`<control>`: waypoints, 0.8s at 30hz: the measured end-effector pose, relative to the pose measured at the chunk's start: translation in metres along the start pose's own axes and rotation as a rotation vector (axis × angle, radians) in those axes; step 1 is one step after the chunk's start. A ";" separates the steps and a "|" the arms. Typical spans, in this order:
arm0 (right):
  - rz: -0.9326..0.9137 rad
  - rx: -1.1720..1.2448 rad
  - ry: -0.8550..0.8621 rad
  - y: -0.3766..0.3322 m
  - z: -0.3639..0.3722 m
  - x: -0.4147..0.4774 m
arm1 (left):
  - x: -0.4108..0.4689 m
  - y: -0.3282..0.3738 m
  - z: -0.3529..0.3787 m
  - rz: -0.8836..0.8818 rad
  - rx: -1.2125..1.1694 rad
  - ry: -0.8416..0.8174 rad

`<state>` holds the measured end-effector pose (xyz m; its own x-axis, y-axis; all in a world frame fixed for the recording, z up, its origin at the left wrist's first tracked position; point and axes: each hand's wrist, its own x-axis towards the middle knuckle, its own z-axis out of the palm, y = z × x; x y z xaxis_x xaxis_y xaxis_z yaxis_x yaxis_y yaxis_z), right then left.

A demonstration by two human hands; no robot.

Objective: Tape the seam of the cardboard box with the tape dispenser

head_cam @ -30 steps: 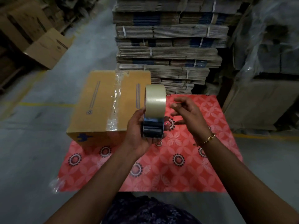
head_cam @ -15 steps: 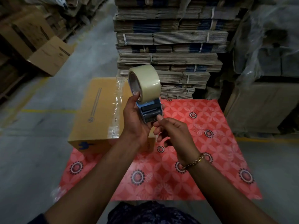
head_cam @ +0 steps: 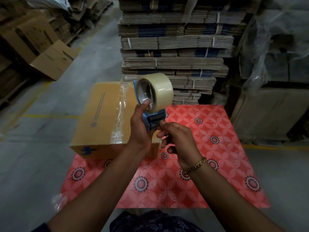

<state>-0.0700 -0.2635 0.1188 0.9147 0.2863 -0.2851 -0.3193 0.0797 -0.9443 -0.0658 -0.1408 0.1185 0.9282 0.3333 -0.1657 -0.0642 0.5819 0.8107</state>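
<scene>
A closed brown cardboard box [head_cam: 98, 118] lies on a red patterned mat [head_cam: 209, 131], with a strip of clear tape [head_cam: 119, 114] running along its top seam. My left hand [head_cam: 142, 131] holds a blue tape dispenser [head_cam: 153, 119] in the air just right of the box, thumb resting inside the core of its clear tape roll [head_cam: 155, 91]. My right hand [head_cam: 178, 141] is at the dispenser's lower end, fingertips pinching at the dark blade part. Whether it grips the tape's loose end is hidden.
A tall stack of bundled flat cartons [head_cam: 173, 47] stands right behind the mat. Plastic-wrapped goods [head_cam: 275, 56] are at the right, loose open cartons [head_cam: 50, 61] at the far left. Grey concrete floor [head_cam: 41, 148] with yellow lines surrounds the mat.
My left hand turned the dispenser so the roll's open side faces me. My right hand came in from the right and down to the dispenser's lower end.
</scene>
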 end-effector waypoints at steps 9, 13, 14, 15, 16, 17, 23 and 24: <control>0.157 0.175 -0.052 0.011 0.007 -0.010 | -0.004 -0.005 -0.002 0.014 -0.056 0.084; 0.044 0.196 -0.020 0.016 0.011 -0.010 | 0.001 -0.001 -0.002 0.007 -0.102 0.092; 0.045 0.224 -0.013 0.016 0.012 -0.008 | 0.003 -0.001 -0.003 0.012 -0.108 0.085; 0.053 0.254 0.000 0.016 0.013 -0.007 | 0.005 -0.001 -0.004 0.018 -0.106 0.079; 0.063 0.283 0.014 0.016 0.014 -0.006 | 0.007 -0.001 -0.006 0.018 -0.100 0.076; 0.071 0.304 0.027 0.016 0.015 -0.004 | 0.009 -0.001 -0.007 0.015 -0.094 0.075; 0.114 0.310 0.040 0.019 0.019 0.007 | 0.019 0.004 -0.010 -0.007 -0.073 0.060; 0.125 0.305 0.022 0.018 0.020 0.009 | 0.021 0.003 -0.012 -0.011 -0.063 0.057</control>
<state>-0.0727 -0.2408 0.1023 0.8678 0.2916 -0.4023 -0.4859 0.3288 -0.8098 -0.0505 -0.1231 0.1112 0.9067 0.3672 -0.2074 -0.0786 0.6303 0.7723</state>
